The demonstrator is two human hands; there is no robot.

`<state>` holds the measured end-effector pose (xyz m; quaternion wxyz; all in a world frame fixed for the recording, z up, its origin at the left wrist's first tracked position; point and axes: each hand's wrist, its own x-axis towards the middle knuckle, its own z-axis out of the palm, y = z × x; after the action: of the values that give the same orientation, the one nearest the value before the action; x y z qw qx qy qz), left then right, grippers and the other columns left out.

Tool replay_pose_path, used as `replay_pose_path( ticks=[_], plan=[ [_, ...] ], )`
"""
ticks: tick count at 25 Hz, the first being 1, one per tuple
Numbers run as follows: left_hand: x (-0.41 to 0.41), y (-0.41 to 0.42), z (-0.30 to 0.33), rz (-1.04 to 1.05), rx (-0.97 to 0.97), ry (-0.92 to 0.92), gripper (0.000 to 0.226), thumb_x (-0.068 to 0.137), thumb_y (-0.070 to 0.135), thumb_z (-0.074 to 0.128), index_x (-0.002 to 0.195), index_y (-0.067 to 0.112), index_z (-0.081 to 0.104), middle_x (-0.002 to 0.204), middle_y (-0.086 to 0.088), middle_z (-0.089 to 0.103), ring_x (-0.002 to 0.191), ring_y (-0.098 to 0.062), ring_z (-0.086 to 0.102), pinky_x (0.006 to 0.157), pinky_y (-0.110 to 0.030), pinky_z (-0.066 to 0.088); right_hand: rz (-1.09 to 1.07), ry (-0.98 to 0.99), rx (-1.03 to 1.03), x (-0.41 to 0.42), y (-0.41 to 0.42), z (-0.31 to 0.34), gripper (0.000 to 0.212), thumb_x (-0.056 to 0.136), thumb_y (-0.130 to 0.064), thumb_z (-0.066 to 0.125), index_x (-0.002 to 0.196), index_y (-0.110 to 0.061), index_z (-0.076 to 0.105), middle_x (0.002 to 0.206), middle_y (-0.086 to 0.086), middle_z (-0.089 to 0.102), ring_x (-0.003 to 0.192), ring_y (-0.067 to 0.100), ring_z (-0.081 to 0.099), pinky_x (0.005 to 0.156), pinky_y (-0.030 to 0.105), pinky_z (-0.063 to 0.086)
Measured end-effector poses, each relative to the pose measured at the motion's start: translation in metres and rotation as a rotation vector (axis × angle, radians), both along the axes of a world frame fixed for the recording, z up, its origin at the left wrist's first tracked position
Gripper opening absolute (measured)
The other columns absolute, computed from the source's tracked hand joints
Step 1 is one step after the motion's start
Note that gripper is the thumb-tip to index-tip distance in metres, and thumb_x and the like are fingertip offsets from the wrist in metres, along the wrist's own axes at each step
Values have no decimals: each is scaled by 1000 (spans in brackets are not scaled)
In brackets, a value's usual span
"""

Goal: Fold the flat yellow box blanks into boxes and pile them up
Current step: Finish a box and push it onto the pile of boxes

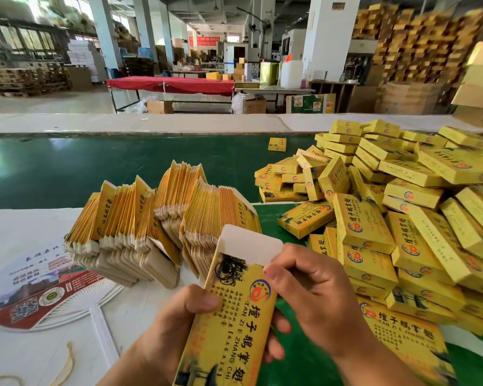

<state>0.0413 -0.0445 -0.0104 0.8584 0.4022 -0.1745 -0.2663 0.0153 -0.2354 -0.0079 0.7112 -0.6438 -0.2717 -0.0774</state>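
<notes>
Between both hands, yellow box [234, 324], white flap raised.

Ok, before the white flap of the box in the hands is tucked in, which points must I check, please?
1. Left hand grips the box blank: ok.
2. Right hand pinches at the white top flap: ok.
3. Flap tucked in: not ok, it stands out.
4. Bottom end closed: cannot tell, out of frame.
5. Pile of folded boxes within reach on the right: ok.
6. Stack of flat blanks ready: ok.

Yellow boxes [402, 218], green belt [95, 168], red tablecloth [170, 84]
</notes>
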Motion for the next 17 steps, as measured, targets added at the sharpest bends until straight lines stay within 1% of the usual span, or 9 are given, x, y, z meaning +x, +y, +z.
replay_pose_path(
  ticks=[1,2,3,4,5,9,12,15,17],
  plan=[
    [-3,-13,-5,-87,62,-21,53,97,-1,15,116,-11,63,113,-27,67,107,-24,68,91,-28,52,-73,-30,-43,1,0,1,22,97,-24,60,77,-14,60,63,6,66,44,22,59,42,29,43],
    [-4,-11,-10,-24,154,-53,47,97,1,31,85,-2,77,99,-22,74,93,-22,73,78,-25,57,-188,-71,-104,3,-1,0,23,95,-28,60,73,-19,62,63,-3,65,49,14,56,47,26,43],
    [-5,-9,-11,132,256,-189,25,90,7,54,97,18,75,93,-19,76,86,-26,75,71,-27,59,-287,-105,-146,5,-2,0,24,92,-31,60,70,-24,62,60,-10,61,53,6,52,52,21,41],
    [-8,-8,-7,253,293,-308,26,81,12,67,105,23,67,97,-19,75,87,-32,74,69,-32,60,-351,-121,-165,7,-3,1,25,91,-32,60,67,-26,62,58,-13,57,53,2,48,53,15,39],
    [-11,-8,-5,311,305,-410,38,77,15,73,105,37,60,101,-20,73,88,-37,73,68,-38,61,-376,-120,-165,7,-3,2,25,91,-32,59,66,-26,62,56,-13,55,52,1,46,53,13,38],
    [-7,-9,-8,416,271,-456,42,76,7,76,109,26,60,101,-21,71,87,-40,72,66,-41,61,-380,-77,-169,7,-1,-1,30,88,-37,61,67,-17,66,56,2,58,51,5,48,48,21,40],
    [-5,-7,-9,334,256,-422,36,76,7,77,107,19,62,101,-22,71,90,-38,72,70,-40,60,-423,-74,-161,6,0,-2,32,87,-37,63,65,-14,64,54,9,56,48,11,46,46,23,39],
    [-5,-7,-8,295,339,-435,31,74,23,83,100,17,67,97,-17,73,89,-34,73,71,-36,60,-485,-80,-132,5,0,-3,34,87,-33,66,60,-13,60,50,8,52,44,15,42,43,23,35],
    [-6,-7,-9,275,410,-455,32,72,35,84,92,16,67,91,-16,75,87,-31,74,70,-32,60,-515,-81,-111,4,1,-3,37,85,-36,65,58,-13,57,50,10,52,43,24,44,41,26,36]
  ],
)
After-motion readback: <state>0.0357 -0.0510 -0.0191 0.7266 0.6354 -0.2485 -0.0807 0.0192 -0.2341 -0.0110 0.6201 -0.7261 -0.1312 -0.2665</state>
